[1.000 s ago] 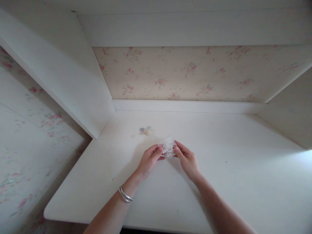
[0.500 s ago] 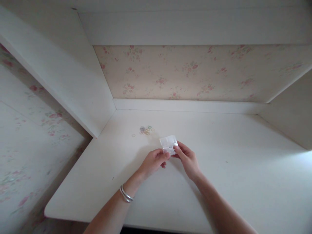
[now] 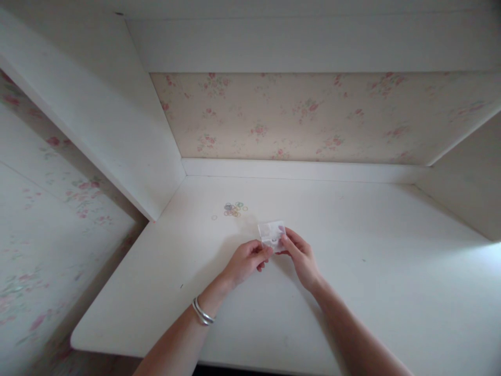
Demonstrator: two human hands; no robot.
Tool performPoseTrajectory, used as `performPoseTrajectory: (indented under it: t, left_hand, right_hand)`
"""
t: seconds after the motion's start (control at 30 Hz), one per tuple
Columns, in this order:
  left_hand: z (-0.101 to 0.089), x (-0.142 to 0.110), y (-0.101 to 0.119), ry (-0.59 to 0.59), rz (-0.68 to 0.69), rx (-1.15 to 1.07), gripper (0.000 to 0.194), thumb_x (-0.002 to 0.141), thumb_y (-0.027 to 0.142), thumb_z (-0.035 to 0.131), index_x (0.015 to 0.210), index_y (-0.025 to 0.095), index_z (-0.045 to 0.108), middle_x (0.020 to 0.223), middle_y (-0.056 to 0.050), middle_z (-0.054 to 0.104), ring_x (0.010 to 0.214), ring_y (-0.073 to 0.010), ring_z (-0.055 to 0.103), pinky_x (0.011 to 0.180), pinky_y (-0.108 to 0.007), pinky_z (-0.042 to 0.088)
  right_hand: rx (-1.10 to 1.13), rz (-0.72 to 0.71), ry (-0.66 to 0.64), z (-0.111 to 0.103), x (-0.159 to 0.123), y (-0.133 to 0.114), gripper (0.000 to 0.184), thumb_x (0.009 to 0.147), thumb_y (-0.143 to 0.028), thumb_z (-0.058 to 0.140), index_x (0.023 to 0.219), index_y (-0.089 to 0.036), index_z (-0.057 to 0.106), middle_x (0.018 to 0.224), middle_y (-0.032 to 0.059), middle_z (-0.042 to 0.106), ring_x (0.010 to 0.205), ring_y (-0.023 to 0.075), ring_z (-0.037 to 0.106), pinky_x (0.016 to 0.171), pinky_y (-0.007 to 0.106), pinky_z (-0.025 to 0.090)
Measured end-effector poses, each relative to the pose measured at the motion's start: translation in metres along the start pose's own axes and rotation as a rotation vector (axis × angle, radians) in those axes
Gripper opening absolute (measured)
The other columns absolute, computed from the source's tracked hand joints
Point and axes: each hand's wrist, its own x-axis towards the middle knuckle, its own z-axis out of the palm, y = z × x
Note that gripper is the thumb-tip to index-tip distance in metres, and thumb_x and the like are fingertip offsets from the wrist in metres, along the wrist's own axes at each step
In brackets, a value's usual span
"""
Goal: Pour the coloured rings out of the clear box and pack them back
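A small clear plastic bag (image 3: 271,230) is held up between two hands, over the white tabletop (image 3: 332,313). Its lower left corner is pinched by the left hand (image 3: 245,262), whose grip is clamped on the plastic between thumb and fingers. Its right edge is gripped by the right hand (image 3: 302,257); there too the grip is clamped on the bag, with the thumb laid across the front face. A small dark mark can be seen on the bag near that thumb, but it is too small to be made out. Beyond the hands, to the left, a loose cluster of small coloured rings (image 3: 234,210) is spread on the tabletop, and a single ring (image 3: 214,217) is set apart at its left. Silver bangles (image 3: 202,312) are worn on the left wrist. The tabletop is bordered at the back by a white strip (image 3: 305,170), above which flowered wallpaper (image 3: 274,117) is seen.
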Motion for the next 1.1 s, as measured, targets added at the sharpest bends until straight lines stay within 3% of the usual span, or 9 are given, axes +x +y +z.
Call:
performPoseTrajectory:
  t: [0.1, 0.23, 0.37, 0.57, 0.9, 1.1]
  left_hand:
    - [-0.0006, -0.0028, 0.0043, -0.074, -0.028, 0.069, 0.040, 0.074, 0.053, 0.060, 0.073, 0.013, 0.057, 0.063, 0.000, 0.054, 0.057, -0.0104, 0.049, 0.053, -0.023, 0.037]
    - [-0.0007, -0.0059, 0.0070, -0.149, -0.052, 0.105, 0.040, 0.074, 0.052, 0.060, 0.079, 0.013, 0.060, 0.066, 0.000, 0.055, 0.059, -0.0102, 0.049, 0.054, -0.023, 0.036]
    - [-0.0011, -0.0044, 0.0043, -0.044, -0.030, 0.114, 0.045, 0.078, 0.058, 0.051, 0.077, 0.014, 0.060, 0.063, 0.000, 0.054, 0.056, -0.0107, 0.048, 0.053, -0.023, 0.036]
    - [-0.0020, -0.0022, 0.0057, 0.142, 0.028, 0.173, 0.051, 0.083, 0.059, 0.039, 0.063, 0.015, 0.055, 0.050, 0.003, 0.045, 0.050, -0.0102, 0.042, 0.050, -0.024, 0.031]
    - [0.0014, -0.0028, 0.0088, 0.185, 0.093, 0.204, 0.047, 0.084, 0.057, 0.041, 0.064, 0.016, 0.052, 0.053, 0.004, 0.041, 0.052, -0.0098, 0.038, 0.051, -0.024, 0.028]
    - [-0.0006, 0.0005, 0.0051, 0.262, 0.052, 0.151, 0.053, 0.083, 0.062, 0.038, 0.069, 0.015, 0.056, 0.052, 0.004, 0.041, 0.050, -0.0099, 0.037, 0.049, -0.023, 0.027]
  right_hand:
    - [0.001, 0.001, 0.081, -0.0018, 0.0001, 0.0007, 0.044, 0.080, -0.049, 0.057, 0.113, -0.019, 0.060, 0.092, 0.0048, 0.064, 0.079, 0.0171, 0.057, 0.069, 0.028, 0.047]
    - [-0.055, 0.058, 0.154, -0.0020, 0.0002, -0.0005, 0.046, 0.079, -0.055, 0.054, 0.105, -0.018, 0.064, 0.074, 0.0026, 0.060, 0.063, 0.0146, 0.052, 0.053, 0.023, 0.040]
    - [-0.092, 0.072, 0.116, 0.0010, -0.0008, -0.0014, 0.045, 0.078, -0.055, 0.055, 0.099, -0.017, 0.065, 0.067, 0.0007, 0.057, 0.058, 0.0125, 0.048, 0.049, 0.023, 0.036]
    - [-0.130, 0.025, 0.023, 0.0039, -0.0027, 0.0040, 0.040, 0.077, -0.054, 0.058, 0.093, -0.019, 0.067, 0.078, 0.0019, 0.063, 0.067, 0.0135, 0.052, 0.059, 0.024, 0.039]
    - [-0.118, 0.053, -0.008, 0.0024, -0.0032, 0.0026, 0.040, 0.080, -0.054, 0.055, 0.097, -0.020, 0.066, 0.077, 0.0013, 0.061, 0.067, 0.0142, 0.050, 0.060, 0.024, 0.038]
    - [-0.047, 0.106, -0.046, 0.0058, -0.0045, -0.0009, 0.046, 0.078, -0.056, 0.056, 0.110, -0.023, 0.059, 0.081, 0.0014, 0.062, 0.066, 0.0140, 0.053, 0.057, 0.023, 0.040]
